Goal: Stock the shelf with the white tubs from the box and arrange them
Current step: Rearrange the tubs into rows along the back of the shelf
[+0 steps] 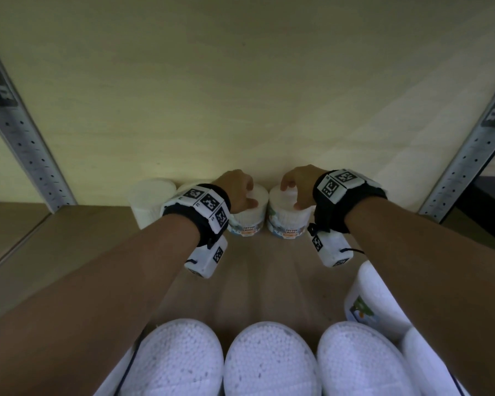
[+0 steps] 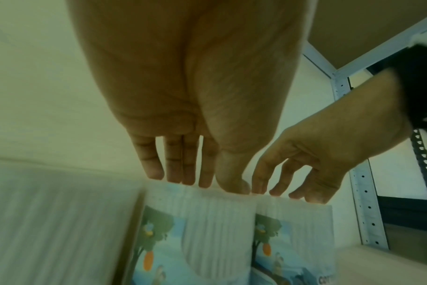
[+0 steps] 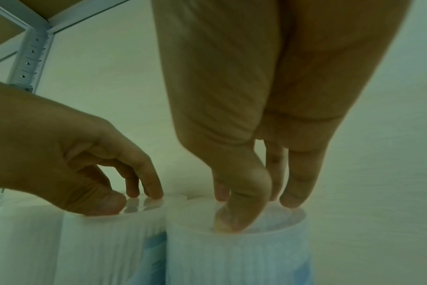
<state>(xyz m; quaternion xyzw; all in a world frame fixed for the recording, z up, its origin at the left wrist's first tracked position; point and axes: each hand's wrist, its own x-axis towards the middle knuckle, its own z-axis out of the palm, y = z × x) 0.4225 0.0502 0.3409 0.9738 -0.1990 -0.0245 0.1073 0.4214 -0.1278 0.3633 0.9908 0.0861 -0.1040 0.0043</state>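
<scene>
Two white cotton-bud tubs stand side by side at the back of the shelf board [image 1: 263,275]. My left hand [image 1: 249,195] comes down on the left tub [image 1: 247,217], thumb at its front rim and curled fingertips on the lid. My right hand [image 1: 292,195] holds the right tub [image 1: 287,221] the same way. In the left wrist view the left hand [image 2: 202,183] meets the top of its tub [image 2: 207,221], beside the right tub [image 2: 297,217]. The right wrist view shows the right hand [image 3: 251,210] on its tub's [image 3: 232,256] lid, with the left hand [image 3: 132,200] on the neighbouring tub [image 3: 103,241].
More white tubs [image 1: 152,198] stand at the back left against the wall. A row of three tubs [image 1: 269,361] lines the front edge, with further tubs [image 1: 366,295] at the right. Perforated metal uprights [image 1: 26,138] [image 1: 469,155] frame the bay. Bare board lies between the rows.
</scene>
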